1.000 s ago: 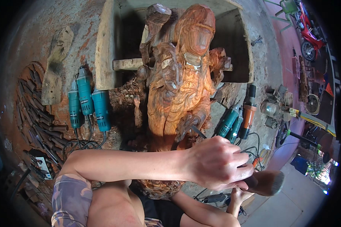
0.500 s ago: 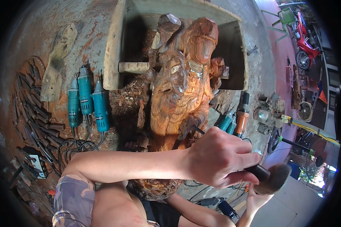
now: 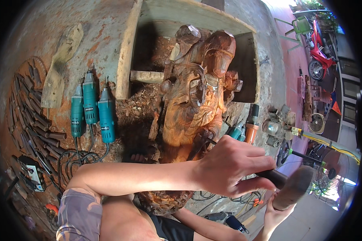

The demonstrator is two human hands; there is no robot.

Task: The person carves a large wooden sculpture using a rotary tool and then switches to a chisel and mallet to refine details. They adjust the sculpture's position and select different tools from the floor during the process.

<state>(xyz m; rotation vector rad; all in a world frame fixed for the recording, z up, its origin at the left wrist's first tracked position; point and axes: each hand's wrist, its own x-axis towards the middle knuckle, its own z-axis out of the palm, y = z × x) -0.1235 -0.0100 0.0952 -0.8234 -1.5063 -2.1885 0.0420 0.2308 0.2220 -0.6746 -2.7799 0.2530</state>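
The left hand [image 3: 233, 164] wraps a dark chisel handle [image 3: 275, 176], the right hand [image 3: 275, 213] a heavy-looking round wooden mallet [image 3: 295, 193], both grips closed against the hard reddish-brown carved figure [image 3: 197, 108].

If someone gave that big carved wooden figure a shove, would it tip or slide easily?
Probably not. The carved wooden figure looks like one thick solid block, so likely heavy and stiff. It rests among wood chips against a wooden frame, which should brace it. Its thin carved edges may chip if knocked.
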